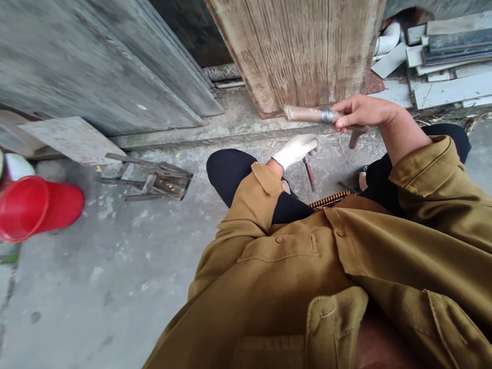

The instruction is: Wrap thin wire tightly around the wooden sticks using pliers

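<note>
My right hand (pixel 355 111), bare, is closed around a wooden tool (pixel 303 114) with silvery wire wound about it. Its pale, blunt end points left, and a darker short piece sticks out below my fingers; motion blurs it, so I cannot tell its exact kind. My left hand (pixel 295 150) wears a white glove and has its fingers curled low between my knees. From its fingertips a slim tool with a dark red handle (pixel 310 174) hangs down toward the concrete; its other end is hidden in the glove.
A weathered wooden panel (pixel 295 51) stands upright ahead, beside grey boards (pixel 96 61). Left of me are a small wooden stool (pixel 154 182) on its side and a red bucket (pixel 42 207). Stacked white and dark slabs (pixel 453 61) and a white pipe (pixel 388 38) lie at far right.
</note>
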`<action>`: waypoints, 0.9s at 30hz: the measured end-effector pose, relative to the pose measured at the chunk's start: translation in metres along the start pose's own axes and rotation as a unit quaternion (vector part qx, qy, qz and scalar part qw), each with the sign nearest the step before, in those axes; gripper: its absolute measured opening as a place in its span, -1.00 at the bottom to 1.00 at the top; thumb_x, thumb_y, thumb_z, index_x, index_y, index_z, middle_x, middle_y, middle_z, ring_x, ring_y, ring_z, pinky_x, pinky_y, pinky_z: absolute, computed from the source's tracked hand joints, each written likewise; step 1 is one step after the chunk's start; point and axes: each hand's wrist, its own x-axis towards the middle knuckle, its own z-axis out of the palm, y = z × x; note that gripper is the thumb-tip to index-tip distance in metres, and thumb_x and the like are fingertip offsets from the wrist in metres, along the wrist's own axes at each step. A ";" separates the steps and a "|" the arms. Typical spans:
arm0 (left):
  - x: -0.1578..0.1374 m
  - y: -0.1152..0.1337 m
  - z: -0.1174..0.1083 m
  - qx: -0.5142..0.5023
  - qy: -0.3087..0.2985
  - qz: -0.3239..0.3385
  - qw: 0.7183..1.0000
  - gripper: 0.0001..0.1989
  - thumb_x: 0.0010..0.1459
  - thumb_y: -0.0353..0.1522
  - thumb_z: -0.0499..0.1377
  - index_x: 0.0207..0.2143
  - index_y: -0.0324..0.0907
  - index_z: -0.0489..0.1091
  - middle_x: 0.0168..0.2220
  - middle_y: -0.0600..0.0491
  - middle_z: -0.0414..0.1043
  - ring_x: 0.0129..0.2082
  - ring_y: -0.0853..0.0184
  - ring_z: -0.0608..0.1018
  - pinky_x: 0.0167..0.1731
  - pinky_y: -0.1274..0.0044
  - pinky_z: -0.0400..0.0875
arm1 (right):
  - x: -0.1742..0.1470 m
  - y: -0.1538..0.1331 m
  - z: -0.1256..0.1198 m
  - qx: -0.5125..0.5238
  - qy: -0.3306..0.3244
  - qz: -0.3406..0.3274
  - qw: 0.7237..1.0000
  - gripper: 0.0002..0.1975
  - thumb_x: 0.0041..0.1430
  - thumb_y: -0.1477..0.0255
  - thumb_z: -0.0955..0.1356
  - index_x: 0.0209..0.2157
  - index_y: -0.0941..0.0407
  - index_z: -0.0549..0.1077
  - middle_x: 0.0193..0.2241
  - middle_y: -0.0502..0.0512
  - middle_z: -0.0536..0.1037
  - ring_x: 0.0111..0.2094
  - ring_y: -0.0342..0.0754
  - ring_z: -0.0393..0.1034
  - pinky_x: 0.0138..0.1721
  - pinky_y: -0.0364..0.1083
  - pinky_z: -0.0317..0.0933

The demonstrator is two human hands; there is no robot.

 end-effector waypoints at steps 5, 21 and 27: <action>-0.006 0.012 0.000 -0.047 -0.072 0.033 0.996 -0.74 0.37 -0.25 0.18 -0.32 -0.24 0.49 -0.39 0.00 0.55 -0.45 0.41 0.54 -0.28 0.49 0.49 | 0.011 0.007 0.002 -0.036 0.190 0.078 0.978 -0.70 0.30 0.14 0.39 -0.35 0.07 0.40 -0.44 0.07 0.45 -0.36 -0.03 0.32 -0.24 -0.03 0.29; -0.001 0.007 -0.002 -0.060 0.027 0.074 0.995 -0.70 0.38 -0.20 0.15 -0.35 -0.21 0.47 -0.44 0.04 0.47 -0.50 0.43 0.44 -0.41 0.52 0.36 | -0.002 -0.004 -0.001 0.008 0.004 0.024 1.000 -0.48 0.07 -0.07 0.53 -0.32 0.11 0.48 -0.43 -0.02 0.44 -0.38 -0.13 0.30 -0.30 -0.12 0.25; -0.006 0.010 0.003 0.063 -0.120 0.066 0.989 -0.64 0.37 -0.16 0.12 -0.26 -0.24 0.55 -0.38 0.02 0.54 -0.47 0.45 0.43 -0.38 0.55 0.33 | 0.013 0.009 0.002 -0.129 0.244 0.140 0.951 -0.73 0.42 0.21 0.34 -0.14 0.13 0.50 -0.35 0.15 0.53 -0.26 0.00 0.41 -0.17 -0.01 0.34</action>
